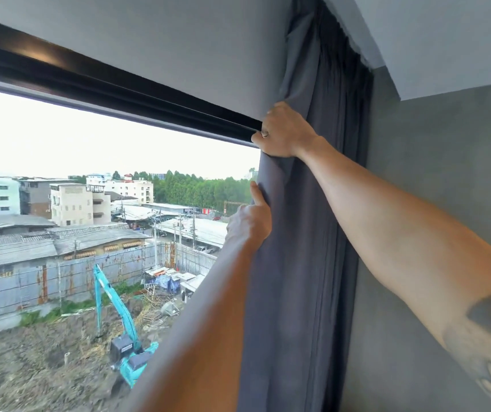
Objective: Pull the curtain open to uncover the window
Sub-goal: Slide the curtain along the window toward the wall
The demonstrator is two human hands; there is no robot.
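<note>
Right forearm (402, 233) crosses frame from lower right. Right hand (283, 132) fists curtain (303, 233) edge near window frame (119, 87); left hand (250, 221) pinches same edge lower. Curtain hangs vertical, bunched centre-right against grey wall (431, 203). Window (89, 173) uncovered at left; excavator (122, 331) outside.

The curtain (312, 233) runs off the top and bottom edges; its folds hide the window's right side.

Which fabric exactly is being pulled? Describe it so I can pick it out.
Follow the black window frame to its right end. There hangs the grey curtain, bunched in folds against the grey wall. It alone is pleated cloth, with the right hand and left hand gripping its edge.
</note>
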